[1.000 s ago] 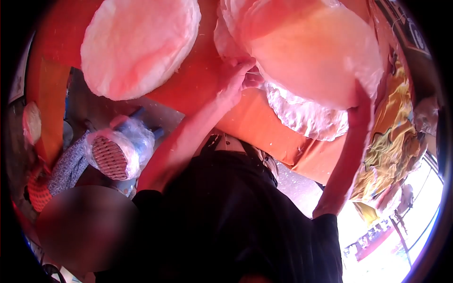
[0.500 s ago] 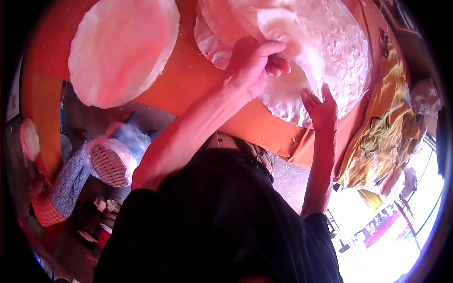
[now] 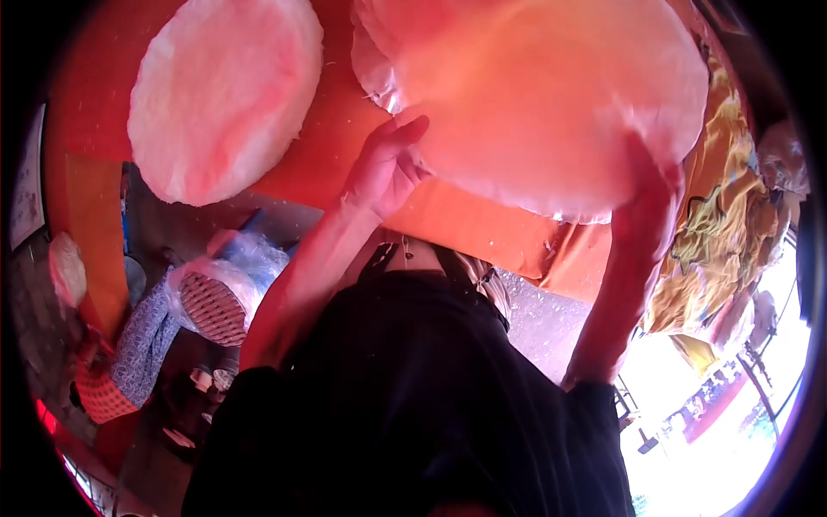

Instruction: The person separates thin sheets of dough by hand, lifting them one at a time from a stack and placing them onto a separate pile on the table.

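A thin, round, pale sheet (image 3: 534,95) is spread out in front of me, raised and partly see-through, with a soft, blurred surface. At its near left edge, my left hand (image 3: 388,168) has its thumb and fingers closed on the rim. My right hand (image 3: 650,172) is at the sheet's right side, its fingers smeared and partly lost against the sheet, so their grip cannot be made out. Below it, the crinkled edge of another pale sheet (image 3: 372,73) shows at the left. A second round, fluffy, pale disc (image 3: 224,99) lies flat on the orange surface to the left.
The orange-covered table (image 3: 482,215) carries the sheets. Crumpled yellow cloth (image 3: 715,215) lies on the right. On the lower left are a plastic-wrapped patterned bundle (image 3: 211,306) and a person's patterned clothing (image 3: 142,345). Bright daylight enters at the lower right.
The pale sheet has been lifted and spread toward me, covering the wrinkled stack. My left hand has moved left and nearer; my right hand has shifted right and up against the sheet.
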`<state>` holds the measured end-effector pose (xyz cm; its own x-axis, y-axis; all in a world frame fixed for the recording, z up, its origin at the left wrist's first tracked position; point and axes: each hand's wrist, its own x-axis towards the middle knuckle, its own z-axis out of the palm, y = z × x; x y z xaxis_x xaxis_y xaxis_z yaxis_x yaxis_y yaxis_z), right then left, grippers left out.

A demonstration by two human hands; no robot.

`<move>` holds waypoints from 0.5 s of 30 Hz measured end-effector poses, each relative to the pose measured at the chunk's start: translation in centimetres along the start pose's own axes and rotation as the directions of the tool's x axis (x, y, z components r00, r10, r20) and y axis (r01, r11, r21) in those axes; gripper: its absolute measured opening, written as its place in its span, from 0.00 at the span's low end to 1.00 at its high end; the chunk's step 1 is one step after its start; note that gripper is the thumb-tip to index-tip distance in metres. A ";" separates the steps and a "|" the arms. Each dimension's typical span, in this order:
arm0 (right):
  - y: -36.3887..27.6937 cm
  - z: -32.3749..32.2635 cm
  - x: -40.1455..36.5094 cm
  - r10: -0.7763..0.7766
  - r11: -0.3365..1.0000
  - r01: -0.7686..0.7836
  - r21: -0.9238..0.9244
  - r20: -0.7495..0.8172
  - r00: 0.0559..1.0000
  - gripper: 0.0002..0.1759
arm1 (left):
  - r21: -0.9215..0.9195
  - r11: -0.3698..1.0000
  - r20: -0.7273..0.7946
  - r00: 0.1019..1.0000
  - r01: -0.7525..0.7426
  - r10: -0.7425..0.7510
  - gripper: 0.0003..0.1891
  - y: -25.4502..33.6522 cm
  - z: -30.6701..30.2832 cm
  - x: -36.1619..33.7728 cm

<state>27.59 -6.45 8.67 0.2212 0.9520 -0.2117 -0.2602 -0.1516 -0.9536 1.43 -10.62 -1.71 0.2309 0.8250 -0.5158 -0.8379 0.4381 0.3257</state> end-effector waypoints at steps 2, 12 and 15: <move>3.1 -3.8 -0.3 0.165 0.986 -0.166 0.006 -0.119 0.979 0.14 | 0.050 0.999 0.031 1.000 -0.002 0.000 0.10 -0.6 -2.1 0.3; 6.2 -3.0 -2.2 0.046 0.578 -0.046 -0.815 -0.024 0.999 0.35 | 0.273 0.958 0.095 0.994 -0.086 0.063 0.14 -2.2 -1.6 0.2; 7.9 2.6 -2.9 0.219 0.712 0.096 -0.695 0.351 0.911 0.27 | 0.295 0.953 0.117 0.992 -0.074 0.040 0.14 -2.5 -2.1 0.6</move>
<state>22.48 -9.70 2.31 -0.1852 0.9269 -0.3264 0.4892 -0.2011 -0.8487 2.64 -11.93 -4.51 0.2534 0.8783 -0.4055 -0.6694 0.4618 0.5820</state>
